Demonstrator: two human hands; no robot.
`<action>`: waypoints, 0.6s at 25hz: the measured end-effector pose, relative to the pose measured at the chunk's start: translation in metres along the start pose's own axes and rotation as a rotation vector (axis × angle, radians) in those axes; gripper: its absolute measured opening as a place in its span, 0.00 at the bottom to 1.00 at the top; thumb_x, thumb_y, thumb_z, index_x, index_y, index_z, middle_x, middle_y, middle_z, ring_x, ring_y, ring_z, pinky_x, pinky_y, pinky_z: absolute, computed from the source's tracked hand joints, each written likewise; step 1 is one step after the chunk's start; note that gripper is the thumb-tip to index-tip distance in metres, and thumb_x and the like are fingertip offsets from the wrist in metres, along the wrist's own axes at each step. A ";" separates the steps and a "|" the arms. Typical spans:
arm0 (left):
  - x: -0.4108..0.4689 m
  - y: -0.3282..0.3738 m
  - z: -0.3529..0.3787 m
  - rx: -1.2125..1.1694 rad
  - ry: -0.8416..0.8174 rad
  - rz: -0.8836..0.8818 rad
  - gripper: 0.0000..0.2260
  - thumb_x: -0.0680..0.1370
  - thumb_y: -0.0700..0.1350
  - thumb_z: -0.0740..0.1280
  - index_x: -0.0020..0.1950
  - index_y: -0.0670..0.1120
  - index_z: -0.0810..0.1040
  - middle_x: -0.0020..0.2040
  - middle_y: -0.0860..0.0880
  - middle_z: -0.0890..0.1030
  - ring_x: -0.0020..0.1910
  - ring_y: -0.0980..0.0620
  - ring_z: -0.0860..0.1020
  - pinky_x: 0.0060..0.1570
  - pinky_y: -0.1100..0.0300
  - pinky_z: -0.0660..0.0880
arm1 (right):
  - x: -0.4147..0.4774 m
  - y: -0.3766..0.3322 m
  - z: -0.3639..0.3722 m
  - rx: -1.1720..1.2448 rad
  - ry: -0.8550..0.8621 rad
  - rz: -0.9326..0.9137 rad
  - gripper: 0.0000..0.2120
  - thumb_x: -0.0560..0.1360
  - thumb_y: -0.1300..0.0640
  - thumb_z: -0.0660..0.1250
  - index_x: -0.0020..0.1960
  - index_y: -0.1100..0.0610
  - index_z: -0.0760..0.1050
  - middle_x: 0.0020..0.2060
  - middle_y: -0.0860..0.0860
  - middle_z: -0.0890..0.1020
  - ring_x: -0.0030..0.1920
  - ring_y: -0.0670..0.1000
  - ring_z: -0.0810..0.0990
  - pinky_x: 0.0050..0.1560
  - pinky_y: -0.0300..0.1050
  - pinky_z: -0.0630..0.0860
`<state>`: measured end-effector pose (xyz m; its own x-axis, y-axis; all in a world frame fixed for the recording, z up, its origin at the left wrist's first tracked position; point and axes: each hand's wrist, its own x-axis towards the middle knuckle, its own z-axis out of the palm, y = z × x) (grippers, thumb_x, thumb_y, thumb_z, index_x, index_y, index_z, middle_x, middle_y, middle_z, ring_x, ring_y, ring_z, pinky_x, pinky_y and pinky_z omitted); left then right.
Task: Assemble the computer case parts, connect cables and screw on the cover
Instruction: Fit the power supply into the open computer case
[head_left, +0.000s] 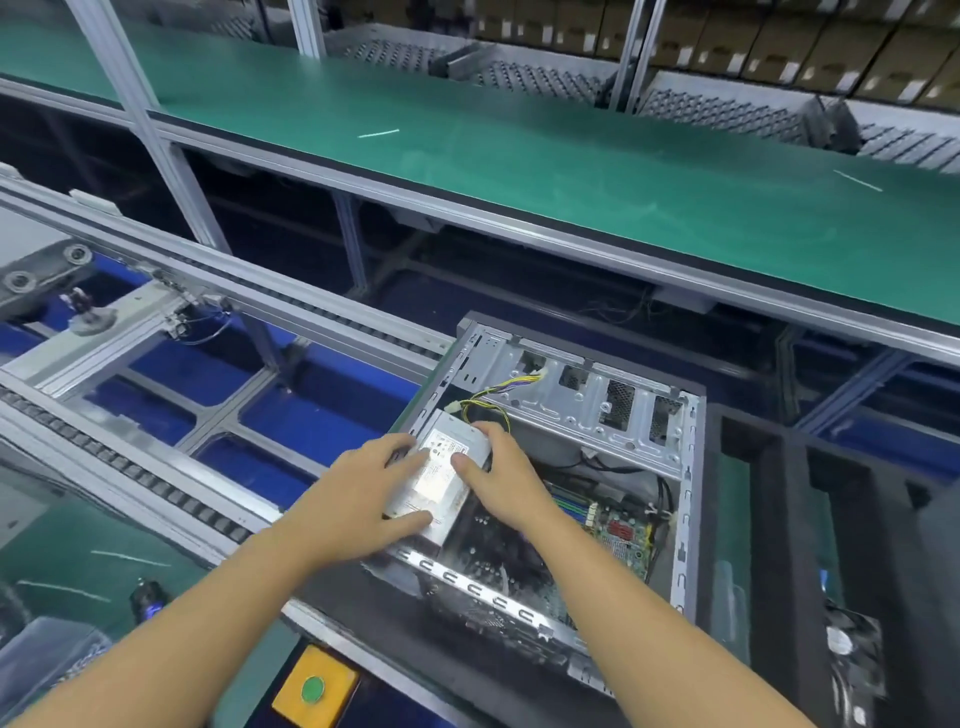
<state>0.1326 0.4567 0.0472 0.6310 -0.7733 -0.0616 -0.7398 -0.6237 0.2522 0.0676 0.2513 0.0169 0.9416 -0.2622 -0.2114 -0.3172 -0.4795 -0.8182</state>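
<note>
While the open computer case lay on its side, left hand and right hand both gripped the power supply sitting in its corner.

The printing on the label of the power supply is too small to read. The left hand covers its near left corner and the right hand covers its right edge, so how it sits in the computer case cannot be judged. The right forearm hides part of the circuit board. Both forearms run off the bottom edge, as does a yellow button box. Cardboard boxes along the top are blurred.
</note>
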 end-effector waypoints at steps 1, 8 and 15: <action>-0.007 -0.012 -0.009 -0.022 -0.056 0.096 0.32 0.75 0.64 0.61 0.78 0.55 0.62 0.78 0.54 0.57 0.75 0.53 0.59 0.72 0.56 0.59 | -0.001 0.001 0.003 -0.008 -0.004 -0.010 0.27 0.82 0.46 0.63 0.78 0.50 0.60 0.72 0.51 0.68 0.69 0.52 0.70 0.70 0.54 0.69; -0.025 -0.020 0.007 0.427 -0.071 0.334 0.45 0.74 0.61 0.67 0.81 0.45 0.46 0.81 0.48 0.45 0.79 0.50 0.43 0.78 0.53 0.45 | -0.008 0.017 0.020 0.109 -0.021 -0.100 0.30 0.78 0.46 0.70 0.76 0.37 0.59 0.71 0.42 0.60 0.69 0.35 0.65 0.70 0.40 0.65; -0.024 -0.008 0.037 0.445 0.220 0.355 0.30 0.72 0.32 0.49 0.75 0.37 0.66 0.75 0.39 0.66 0.75 0.41 0.64 0.70 0.45 0.67 | -0.005 0.009 0.037 0.230 0.086 0.004 0.39 0.69 0.40 0.70 0.74 0.47 0.56 0.71 0.55 0.67 0.70 0.56 0.70 0.69 0.59 0.71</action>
<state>0.1153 0.4761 0.0113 0.3261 -0.9308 0.1652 -0.9106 -0.3562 -0.2097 0.0643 0.2791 -0.0086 0.9241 -0.3385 -0.1771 -0.2779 -0.2772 -0.9198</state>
